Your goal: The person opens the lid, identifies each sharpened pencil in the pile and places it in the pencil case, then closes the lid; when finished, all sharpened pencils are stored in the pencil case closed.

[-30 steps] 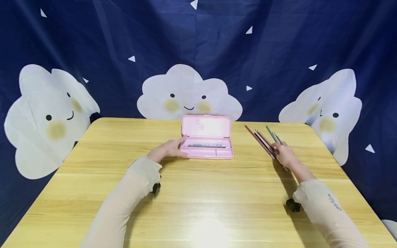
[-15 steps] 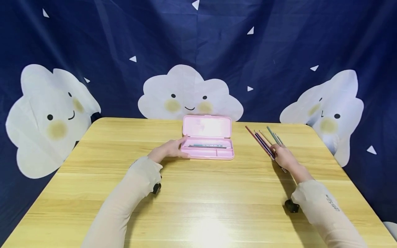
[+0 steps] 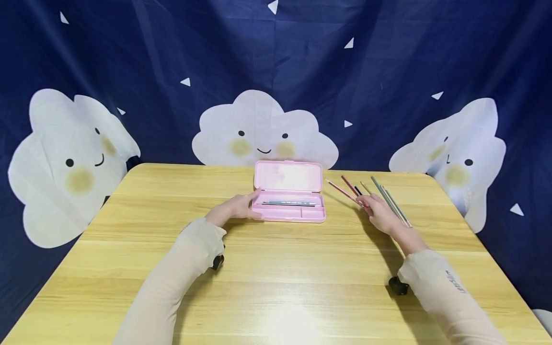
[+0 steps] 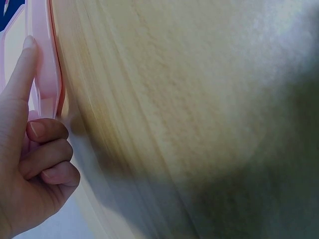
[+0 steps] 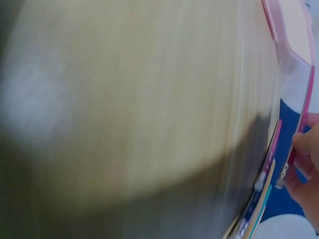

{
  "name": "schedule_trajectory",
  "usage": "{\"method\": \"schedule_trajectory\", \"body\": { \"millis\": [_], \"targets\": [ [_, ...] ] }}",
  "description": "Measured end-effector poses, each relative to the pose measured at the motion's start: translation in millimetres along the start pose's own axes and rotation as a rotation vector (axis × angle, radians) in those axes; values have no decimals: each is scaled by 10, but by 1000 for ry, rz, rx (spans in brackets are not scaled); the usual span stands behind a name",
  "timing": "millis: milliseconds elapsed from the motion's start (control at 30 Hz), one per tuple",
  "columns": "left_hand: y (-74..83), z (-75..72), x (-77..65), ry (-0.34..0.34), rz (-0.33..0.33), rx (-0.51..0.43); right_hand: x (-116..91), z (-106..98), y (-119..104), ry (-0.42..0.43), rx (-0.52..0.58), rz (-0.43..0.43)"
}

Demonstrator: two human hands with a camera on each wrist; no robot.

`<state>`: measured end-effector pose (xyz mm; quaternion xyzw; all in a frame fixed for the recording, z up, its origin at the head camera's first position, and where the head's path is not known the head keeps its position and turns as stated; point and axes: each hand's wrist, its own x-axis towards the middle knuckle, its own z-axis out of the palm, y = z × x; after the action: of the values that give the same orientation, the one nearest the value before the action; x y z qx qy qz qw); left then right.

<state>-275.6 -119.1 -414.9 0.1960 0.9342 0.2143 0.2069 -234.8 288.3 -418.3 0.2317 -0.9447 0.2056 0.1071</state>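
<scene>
A pink pencil case (image 3: 270, 220) stands with its lid (image 3: 287, 175) raised at the far middle of the table; dark and pale-blue pencils (image 3: 288, 203) lie in its long compartment. My left hand (image 3: 234, 207) holds the case's left end between thumb and fingers. Toward the right, my right hand (image 3: 381, 214) pinches a red pencil (image 5: 306, 102) near its end. Its other end points toward the case, above the table in the right wrist view. Below and beside that hand lie several loose pencils, among them a green pencil (image 3: 381, 189) and a dark red pencil (image 3: 348, 184).
The wooden table (image 3: 276, 268) reaches back to a dark blue curtain (image 3: 302, 57) printed with white clouds. In front of the case, two small unused compartments (image 3: 280, 212) show. A black wrist camera (image 3: 397, 286) hangs below the right sleeve.
My right hand has lifted the red pencil from the loose bunch and shifted left toward the case. The pencils left behind lie more spread out. My left hand has stayed on the case.
</scene>
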Motion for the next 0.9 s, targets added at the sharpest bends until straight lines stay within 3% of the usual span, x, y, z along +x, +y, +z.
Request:
{"method": "schedule_trajectory", "body": {
  "millis": [267,533,700,900],
  "targets": [
    [-7,7,22,4,-2,7,220,149,-163,-19,6,-141],
    [5,-16,1,-1,-7,7,483,292,-406,-47,-20,-212],
    [10,-27,-21,4,-11,3,665,385,-597,-80,-28,-220],
    [22,-11,-10,-7,-16,2,829,504,-775,-193,-91,-184]
  ]
}}
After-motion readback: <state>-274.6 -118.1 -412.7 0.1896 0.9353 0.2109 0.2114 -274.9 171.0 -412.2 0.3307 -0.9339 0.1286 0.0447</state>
